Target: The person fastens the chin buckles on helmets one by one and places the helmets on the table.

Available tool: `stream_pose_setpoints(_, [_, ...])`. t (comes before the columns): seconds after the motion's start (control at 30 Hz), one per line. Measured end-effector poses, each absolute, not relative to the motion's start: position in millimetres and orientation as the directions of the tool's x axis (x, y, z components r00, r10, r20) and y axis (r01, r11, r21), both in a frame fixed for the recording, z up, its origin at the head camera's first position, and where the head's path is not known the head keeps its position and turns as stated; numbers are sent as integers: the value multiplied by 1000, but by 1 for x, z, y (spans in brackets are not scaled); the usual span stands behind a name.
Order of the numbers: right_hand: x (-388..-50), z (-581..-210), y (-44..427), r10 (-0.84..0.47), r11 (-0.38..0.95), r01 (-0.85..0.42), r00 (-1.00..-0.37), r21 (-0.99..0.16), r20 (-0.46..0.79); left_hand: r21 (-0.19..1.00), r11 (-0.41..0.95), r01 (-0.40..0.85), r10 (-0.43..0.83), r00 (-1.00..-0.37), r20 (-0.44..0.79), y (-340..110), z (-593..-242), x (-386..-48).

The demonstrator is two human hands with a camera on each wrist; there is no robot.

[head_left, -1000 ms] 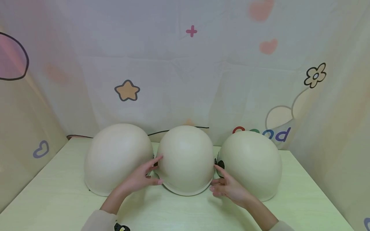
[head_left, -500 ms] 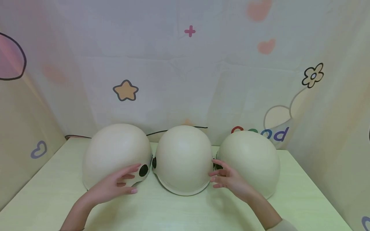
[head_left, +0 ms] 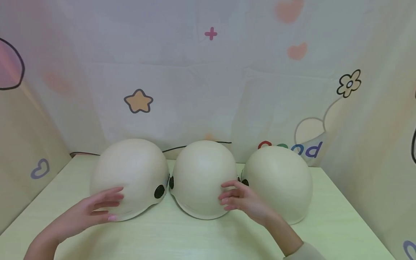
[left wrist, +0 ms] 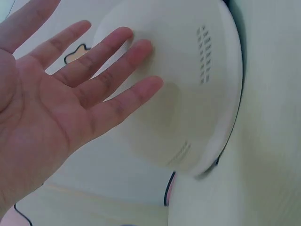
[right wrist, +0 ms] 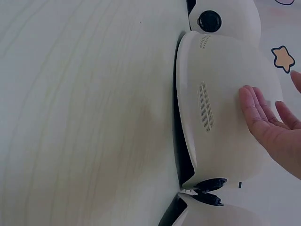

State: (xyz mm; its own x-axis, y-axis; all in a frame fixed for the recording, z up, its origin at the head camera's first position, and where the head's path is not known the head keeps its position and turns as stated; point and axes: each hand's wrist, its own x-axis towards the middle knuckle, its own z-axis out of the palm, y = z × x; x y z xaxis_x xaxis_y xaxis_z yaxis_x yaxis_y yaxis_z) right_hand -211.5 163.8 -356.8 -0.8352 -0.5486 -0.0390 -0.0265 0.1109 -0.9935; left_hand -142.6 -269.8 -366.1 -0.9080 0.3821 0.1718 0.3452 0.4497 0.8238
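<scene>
Three cream helmets stand in a row on the table. My left hand (head_left: 79, 216), fingers spread and relaxed, is in front of the left helmet (head_left: 133, 169); in the left wrist view the palm (left wrist: 47, 103) faces that helmet's vented shell (left wrist: 188, 108). My right hand (head_left: 248, 202), fingers loosely bent, is at the right front of the middle helmet (head_left: 203, 173). Whether its fingertips touch the shell cannot be told, also in the right wrist view, where the hand (right wrist: 275, 129) is beside the vented shell (right wrist: 225, 108). The right helmet (head_left: 279, 180) stands behind my right forearm.
The pale table (head_left: 169, 238) extends in front of the helmets. A printed curtain (head_left: 182, 83) with a star, hearts and a flower hangs behind them and along both sides. Black round fittings show where neighbouring helmets nearly meet.
My left hand has left the middle helmet's left side and moved left, before the left helmet. My right hand has shifted slightly left. The view has drifted a little; the helmets keep their arrangement.
</scene>
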Motion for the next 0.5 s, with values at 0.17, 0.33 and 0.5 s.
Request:
stream_pose_setpoints(0.17, [-211,-361,154,-556,117,-11,-830,-993,-56,794,498,348,328,-924,199,-293,-368,-137])
stream_pose_setpoints(0.33, [-207,-364,146,-578,111,-6,-814,-994,-60,755,578,309,231,-950,212,-312,-375,-136])
stream_pose_setpoints(0.5, [-204,-368,136,-610,93,-15,-791,-996,-45,761,600,247,138,-969,206,-326,-387,-138])
